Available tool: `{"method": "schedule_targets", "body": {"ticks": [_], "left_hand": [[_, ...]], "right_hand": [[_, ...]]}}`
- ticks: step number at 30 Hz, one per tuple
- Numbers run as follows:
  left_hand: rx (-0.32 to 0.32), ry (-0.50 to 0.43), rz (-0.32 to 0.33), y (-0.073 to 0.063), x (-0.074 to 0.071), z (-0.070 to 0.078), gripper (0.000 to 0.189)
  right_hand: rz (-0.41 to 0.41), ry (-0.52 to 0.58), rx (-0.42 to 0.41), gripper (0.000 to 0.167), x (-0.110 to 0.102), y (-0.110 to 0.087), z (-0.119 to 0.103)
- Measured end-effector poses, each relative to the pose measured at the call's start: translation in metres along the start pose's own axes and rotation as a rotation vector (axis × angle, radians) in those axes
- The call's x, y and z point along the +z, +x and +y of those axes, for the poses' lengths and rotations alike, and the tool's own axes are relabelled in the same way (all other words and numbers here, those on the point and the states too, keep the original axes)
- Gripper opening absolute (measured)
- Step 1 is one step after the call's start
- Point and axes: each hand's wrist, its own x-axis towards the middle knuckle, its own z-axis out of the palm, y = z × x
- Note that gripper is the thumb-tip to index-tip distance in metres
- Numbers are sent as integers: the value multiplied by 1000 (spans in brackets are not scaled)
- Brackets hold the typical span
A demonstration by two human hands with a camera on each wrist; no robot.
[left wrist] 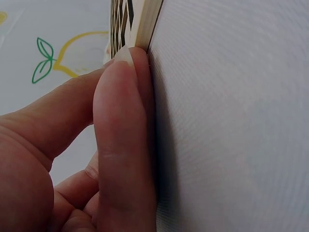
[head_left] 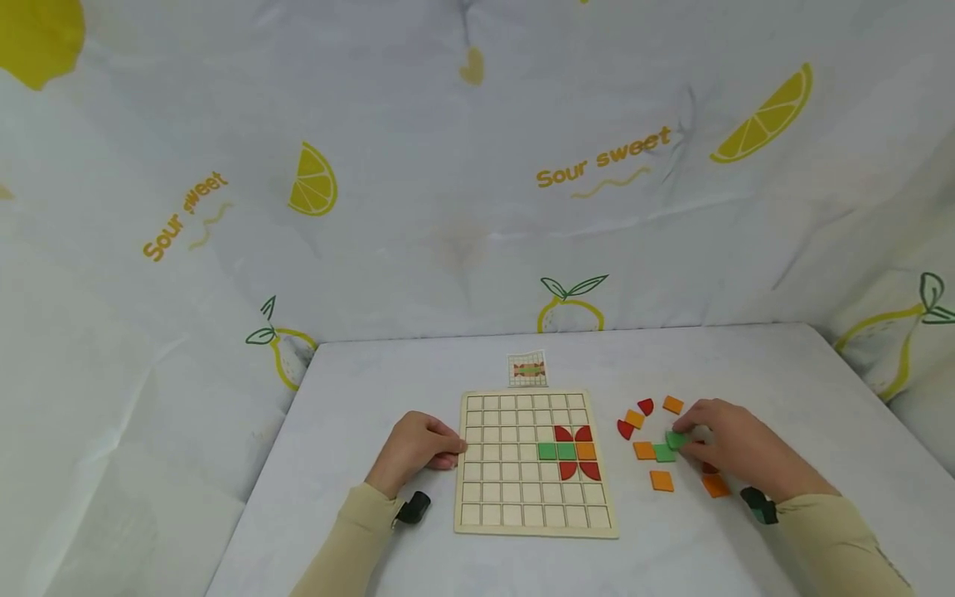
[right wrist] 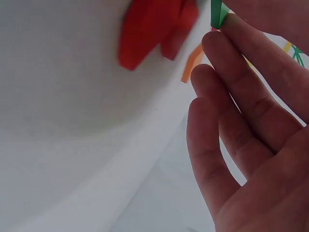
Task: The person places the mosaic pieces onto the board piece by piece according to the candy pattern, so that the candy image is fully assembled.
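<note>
A wooden grid board [head_left: 492, 516] lies flat on the table. My left hand [head_left: 419, 452] holds its left edge between thumb and fingertips; in the left wrist view the thumb [left wrist: 120, 121] lies right against the board's edge [left wrist: 149, 21]. On the board's right side, two green squares [head_left: 548, 451] and an orange square [head_left: 585, 451] form a row, with red quarter-circle pieces [head_left: 589, 471] above and below. My right hand [head_left: 727, 439] pinches a green square tile [head_left: 675, 440] over the loose pieces; in the right wrist view its other fingers [right wrist: 203, 130] extend apart.
Loose orange squares [head_left: 661, 481], a green square [head_left: 664, 453] and red quarter-circles [head_left: 646, 406] lie right of the board. Red and orange pieces [head_left: 715, 486] sit under my right hand. A small pattern card [head_left: 527, 369] lies behind the board. A lemon-print cloth [head_left: 448, 207] hangs behind.
</note>
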Motion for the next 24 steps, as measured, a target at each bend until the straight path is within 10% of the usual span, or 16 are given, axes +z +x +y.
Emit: {"method": "schedule_targets", "body": {"ticks": [24], "left_hand": [[7, -8, -5, -3, 0, 2, 15]], "right_hand": [[98, 58, -278, 15, 19, 36, -108]]}}
